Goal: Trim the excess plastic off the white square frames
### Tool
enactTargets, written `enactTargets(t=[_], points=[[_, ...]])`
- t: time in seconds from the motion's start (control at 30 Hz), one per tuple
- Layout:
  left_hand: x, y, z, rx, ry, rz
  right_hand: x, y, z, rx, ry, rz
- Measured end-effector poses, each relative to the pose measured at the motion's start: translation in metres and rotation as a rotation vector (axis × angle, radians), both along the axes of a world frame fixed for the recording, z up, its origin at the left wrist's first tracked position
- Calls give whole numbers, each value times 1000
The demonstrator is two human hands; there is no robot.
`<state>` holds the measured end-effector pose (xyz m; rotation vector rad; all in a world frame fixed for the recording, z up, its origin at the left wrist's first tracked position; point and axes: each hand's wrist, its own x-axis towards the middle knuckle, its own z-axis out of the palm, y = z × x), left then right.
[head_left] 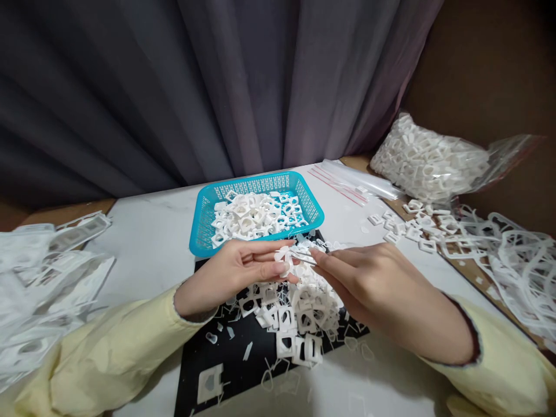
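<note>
My left hand (243,269) pinches a small white plastic piece (284,258) between thumb and fingers, just above a black mat (208,353). My right hand (369,278) is closed on thin metal tweezers (304,259) whose tips touch that piece. Under both hands lies a heap of white square plastic frames (299,313) on the mat. Behind the hands stands a turquoise basket (310,200) holding several more white pieces.
A clear bag full of white pieces (425,162) lies at the back right, with loose pieces and trimmed white strips (516,255) beside it. Empty zip bags (351,182) lie behind the basket. White sheets (43,278) pile at the left. A dark curtain hangs behind.
</note>
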<state>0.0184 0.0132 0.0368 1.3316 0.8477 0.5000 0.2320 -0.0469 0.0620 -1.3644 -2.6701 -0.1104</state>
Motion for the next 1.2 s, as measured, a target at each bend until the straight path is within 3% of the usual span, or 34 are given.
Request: enactTargets(t=[0.57,0.8,1.2], points=[[0,3,0,78,11,15,-6,3,-7,11,69,-18],[0,4,0,36,3,66,-8,3,-12,155,38,-36],[1,4,-4,-46,25,85,-11,3,-13,181,-29,0]])
